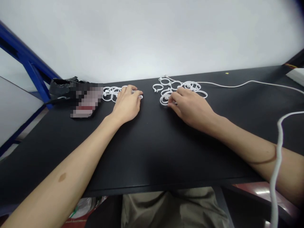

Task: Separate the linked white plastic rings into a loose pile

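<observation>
White plastic rings with small clip-like ends lie in two groups on a black table (147, 152). Over the left group (109, 93) is my left hand (127, 103), its fingers bent and closed about a white ring whose end (141, 97) pokes out by the thumb. My right hand (191, 106) reaches into the right group (177, 85). Its thumb and fingers curl together at the edge of a ring (163, 100) at the near side of that group. The fingertips of both hands are partly hidden.
A phone-like object (86, 103), blurred out, lies at the left beside a crumpled black item (63, 88). A white cable (232, 86) runs right from the right group; another cable (276, 177) hangs before my right forearm. A white wall (152, 38) stands behind.
</observation>
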{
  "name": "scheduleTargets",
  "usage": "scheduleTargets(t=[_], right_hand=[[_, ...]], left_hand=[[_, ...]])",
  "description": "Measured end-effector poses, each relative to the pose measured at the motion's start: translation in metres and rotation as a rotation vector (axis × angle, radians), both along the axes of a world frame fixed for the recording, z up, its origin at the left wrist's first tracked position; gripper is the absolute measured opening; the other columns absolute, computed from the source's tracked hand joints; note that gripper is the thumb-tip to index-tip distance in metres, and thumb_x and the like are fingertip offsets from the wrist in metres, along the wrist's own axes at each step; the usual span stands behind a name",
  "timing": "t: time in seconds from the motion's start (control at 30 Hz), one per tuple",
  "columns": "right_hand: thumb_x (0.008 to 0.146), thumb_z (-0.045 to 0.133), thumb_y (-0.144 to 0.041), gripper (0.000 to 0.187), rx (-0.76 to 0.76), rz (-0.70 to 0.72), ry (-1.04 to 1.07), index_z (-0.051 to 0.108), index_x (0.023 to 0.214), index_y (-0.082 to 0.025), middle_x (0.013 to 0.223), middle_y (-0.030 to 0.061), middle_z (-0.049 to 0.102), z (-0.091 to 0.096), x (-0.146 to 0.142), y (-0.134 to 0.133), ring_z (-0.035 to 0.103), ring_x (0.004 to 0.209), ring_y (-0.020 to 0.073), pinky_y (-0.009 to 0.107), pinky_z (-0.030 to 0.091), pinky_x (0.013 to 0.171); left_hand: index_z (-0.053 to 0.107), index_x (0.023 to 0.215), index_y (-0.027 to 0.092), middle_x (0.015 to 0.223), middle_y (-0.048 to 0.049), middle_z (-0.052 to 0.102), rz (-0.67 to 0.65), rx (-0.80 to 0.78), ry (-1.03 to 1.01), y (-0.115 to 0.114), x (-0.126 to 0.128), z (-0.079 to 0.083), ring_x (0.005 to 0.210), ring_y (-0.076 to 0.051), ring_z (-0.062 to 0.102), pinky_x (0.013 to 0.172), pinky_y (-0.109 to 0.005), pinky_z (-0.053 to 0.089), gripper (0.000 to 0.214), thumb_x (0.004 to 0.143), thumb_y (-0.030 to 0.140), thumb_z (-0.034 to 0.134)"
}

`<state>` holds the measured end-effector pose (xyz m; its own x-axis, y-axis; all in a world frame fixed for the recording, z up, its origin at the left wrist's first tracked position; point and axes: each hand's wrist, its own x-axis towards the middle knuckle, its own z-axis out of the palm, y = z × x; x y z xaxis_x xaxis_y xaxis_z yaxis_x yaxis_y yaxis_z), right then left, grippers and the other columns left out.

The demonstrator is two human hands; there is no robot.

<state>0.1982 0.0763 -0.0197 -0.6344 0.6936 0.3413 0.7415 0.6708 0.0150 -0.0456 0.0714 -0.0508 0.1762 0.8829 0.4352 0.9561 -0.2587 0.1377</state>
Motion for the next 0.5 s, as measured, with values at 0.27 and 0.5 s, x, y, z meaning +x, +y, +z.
scheduleTargets(t=[0.27, 0.5], right_hand=[[0.097, 0.047, -0.021, 0.021, 0.102, -0.010, 0.108, 0.067, 0.100, -0.013, 0.099, 0.0147, 0.065, 0.003, -0.001, -0.003, 0.057, 0.085, 0.0243, 0.034, 0.039, 0.066], [0.097, 0.044, -0.020, 0.027, 0.092, 0.062, 0.144, 0.069, 0.105, -0.012, 0.099, 0.0138, 0.064, 0.004, -0.005, -0.009, 0.057, 0.088, 0.0237, 0.034, 0.042, 0.067]], left_hand=[[0.062, 0.124, 0.014, 0.130, -0.0192, 0.055, 0.048, -0.002, -0.012, -0.008, 0.007, 0.012, 0.122, -0.039, 0.048, 0.104, -0.060, 0.038, 0.035, 0.093, 0.026, 0.052], [0.043, 0.142, 0.014, 0.139, -0.0135, 0.053, -0.323, -0.058, -0.067, -0.029, 0.039, 0.026, 0.128, -0.028, 0.048, 0.112, -0.047, 0.038, 0.052, 0.094, 0.027, 0.056]])
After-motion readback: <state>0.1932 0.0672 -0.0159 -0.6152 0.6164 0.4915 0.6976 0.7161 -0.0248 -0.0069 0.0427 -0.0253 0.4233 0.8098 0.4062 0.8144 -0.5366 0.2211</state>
